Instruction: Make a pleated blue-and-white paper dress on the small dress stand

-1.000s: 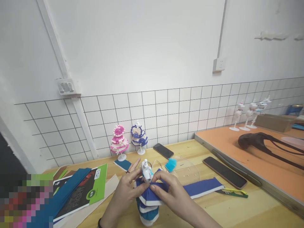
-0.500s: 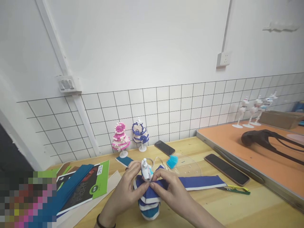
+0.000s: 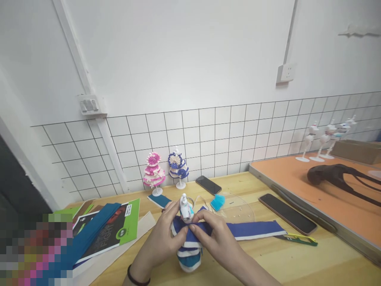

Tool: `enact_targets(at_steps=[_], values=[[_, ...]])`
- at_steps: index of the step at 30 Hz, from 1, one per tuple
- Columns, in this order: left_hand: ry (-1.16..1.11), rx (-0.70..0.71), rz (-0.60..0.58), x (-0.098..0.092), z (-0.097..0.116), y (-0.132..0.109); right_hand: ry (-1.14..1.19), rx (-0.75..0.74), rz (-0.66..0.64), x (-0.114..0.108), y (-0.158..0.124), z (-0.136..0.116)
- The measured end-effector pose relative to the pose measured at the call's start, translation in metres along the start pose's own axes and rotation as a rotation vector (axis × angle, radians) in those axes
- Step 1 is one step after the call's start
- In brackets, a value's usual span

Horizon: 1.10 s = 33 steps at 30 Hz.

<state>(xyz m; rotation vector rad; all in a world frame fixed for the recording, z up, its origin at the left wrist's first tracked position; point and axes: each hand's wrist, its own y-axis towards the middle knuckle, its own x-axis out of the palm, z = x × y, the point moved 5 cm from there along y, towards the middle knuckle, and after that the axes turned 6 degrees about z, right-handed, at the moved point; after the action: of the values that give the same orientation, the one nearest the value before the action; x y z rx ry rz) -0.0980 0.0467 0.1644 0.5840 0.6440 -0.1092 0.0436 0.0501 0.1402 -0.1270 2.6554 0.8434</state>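
Note:
A small white doll figure [image 3: 184, 206] stands low in the middle of the wooden table, dressed in layered blue-and-white skirt tiers [image 3: 189, 258]. My left hand [image 3: 166, 234] and my right hand [image 3: 212, 234] both pinch a blue fabric strip with a white edge [image 3: 253, 229] against the doll's waist. The strip's free end trails to the right across the table. The fingers of both hands are closed on the fabric.
Two finished dolls, pink [image 3: 154, 173] and blue [image 3: 177, 167], stand by the tiled wall. Phones [image 3: 208, 184] [image 3: 287, 213], a clear plastic disc [image 3: 238, 208], a teal tuft [image 3: 218, 202], green-handled snips [image 3: 300, 239] and a green booklet [image 3: 116, 228] lie around. An orange table [image 3: 297, 174] is right.
Both hands shifted slightly and pressed the blue strip closer round the doll's waist. The view panned a little, so everything drifted right in the picture.

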Motion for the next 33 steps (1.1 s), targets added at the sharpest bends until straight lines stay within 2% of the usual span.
enact_targets(at_steps=[5, 9, 12, 18, 23, 29, 33], values=[[-0.053, -0.029, 0.022, 0.000, -0.009, -0.001, 0.033, 0.053, -0.016, -0.006, 0.003, 0.006], [-0.119, -0.127, 0.034, -0.001, -0.015, -0.002, 0.079, 0.127, -0.085, -0.007, 0.004, 0.008], [-0.179, -0.168, 0.027, -0.001, -0.016, -0.002, 0.102, 0.123, -0.110, -0.009, 0.004, 0.002], [-0.159, -0.095, 0.017, 0.001, -0.013, 0.000, 0.169, 0.064, -0.173, -0.007, 0.001, -0.008], [-0.121, -0.053, 0.007, 0.000, -0.011, 0.000, 0.162, 0.034, -0.127, -0.005, 0.002, -0.005], [-0.119, -0.047, 0.010, 0.001, -0.010, -0.001, 0.122, 0.078, -0.017, -0.004, 0.002, 0.007], [-0.114, -0.031, 0.007, 0.001, -0.008, 0.000, 0.113, 0.101, -0.012, -0.002, 0.002, 0.011]])
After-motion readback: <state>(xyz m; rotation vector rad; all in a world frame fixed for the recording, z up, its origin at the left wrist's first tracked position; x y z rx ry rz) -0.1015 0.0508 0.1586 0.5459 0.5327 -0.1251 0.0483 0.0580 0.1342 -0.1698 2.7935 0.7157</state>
